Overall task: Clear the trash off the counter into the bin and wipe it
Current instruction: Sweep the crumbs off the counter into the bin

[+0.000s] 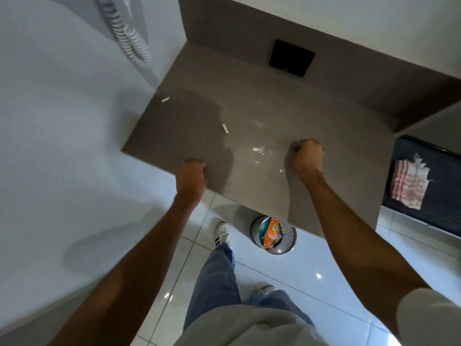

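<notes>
Two small white butts lie on the grey counter (249,101), one near the left wall (165,99) and one nearer the middle (225,129). A small shiny crumpled scrap (259,149) lies close to my right hand. My left hand (190,179) is curled at the counter's front edge; whether it holds anything is hidden. Over the counter, my right hand (307,156) is a fist with its palm side out of sight. A round metal bin (274,234) stands on the floor under the counter edge, with an orange wrapper (272,233) inside.
A red-and-white checked cloth (410,184) lies on a dark mesh shelf (439,213) to the right of the counter. A black square plate (291,57) is set in the back wall. A coiled hose (129,33) hangs on the left wall. My feet stand on white floor tiles.
</notes>
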Tool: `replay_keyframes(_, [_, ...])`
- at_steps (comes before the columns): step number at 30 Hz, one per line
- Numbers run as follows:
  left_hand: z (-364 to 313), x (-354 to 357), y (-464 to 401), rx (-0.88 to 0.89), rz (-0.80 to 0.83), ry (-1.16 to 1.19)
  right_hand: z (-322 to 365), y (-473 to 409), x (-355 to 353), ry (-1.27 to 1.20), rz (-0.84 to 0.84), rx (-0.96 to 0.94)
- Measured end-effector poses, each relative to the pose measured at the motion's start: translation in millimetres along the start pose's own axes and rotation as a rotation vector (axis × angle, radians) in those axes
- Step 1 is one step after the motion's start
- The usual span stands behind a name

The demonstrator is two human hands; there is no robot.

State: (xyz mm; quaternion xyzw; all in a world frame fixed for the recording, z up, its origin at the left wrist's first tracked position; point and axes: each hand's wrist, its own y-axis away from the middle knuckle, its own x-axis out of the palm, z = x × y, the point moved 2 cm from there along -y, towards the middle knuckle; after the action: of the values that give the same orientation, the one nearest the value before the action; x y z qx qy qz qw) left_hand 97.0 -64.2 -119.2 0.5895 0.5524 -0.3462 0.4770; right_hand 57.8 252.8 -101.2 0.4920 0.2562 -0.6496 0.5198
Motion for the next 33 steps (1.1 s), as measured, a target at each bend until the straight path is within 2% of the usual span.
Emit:
replay_keyframes(4, [6,-14,-36,0.051,-0.07,0.177,74,-18,14,-0.171,0.032,-0.262])
replay_keyframes(8, [27,-33,-99,0.043,-0.133,0.145,161,-24,56,-0.15,0.17,-0.515])
replay_keyframes(10, [36,-42,-139,0.039,-0.165,0.109,178,-27,80,-0.073,0.218,-0.498])
replay_keyframes(12, [41,-50,-171,-0.043,-0.225,0.128,181,-30,95,0.046,0.228,-0.422])
replay_keyframes(15, [45,-51,-199,-0.136,-0.114,0.145,181,-34,103,0.091,0.189,-0.34])
replay_keyframes(17, [45,-53,-205,-0.203,-0.125,0.153,179,-39,102,0.084,0.185,-0.313])
replay_keyframes(22, [38,-63,-218,-0.237,-0.134,0.091,160,-39,92,-0.087,0.201,-0.245])
replay_keyframes(25, [26,-75,-194,-0.248,-0.119,0.094,143,-4,71,-0.298,0.11,-0.272])
replay_keyframes(27, [10,-80,-164,-0.233,-0.125,0.225,123,35,54,-0.459,-0.003,-0.319])
replay_keyframes(29, [-17,-75,-116,-0.173,-0.079,0.453,90,85,42,-0.525,-0.091,-0.374])
replay_keyframes(31, [-43,-56,-46,-0.121,0.104,0.841,47,138,42,-0.56,-0.129,-0.414])
replay_keyframes(33, [-60,-24,33,-0.08,0.295,1.081,-2,190,53,-0.606,-0.106,-0.366])
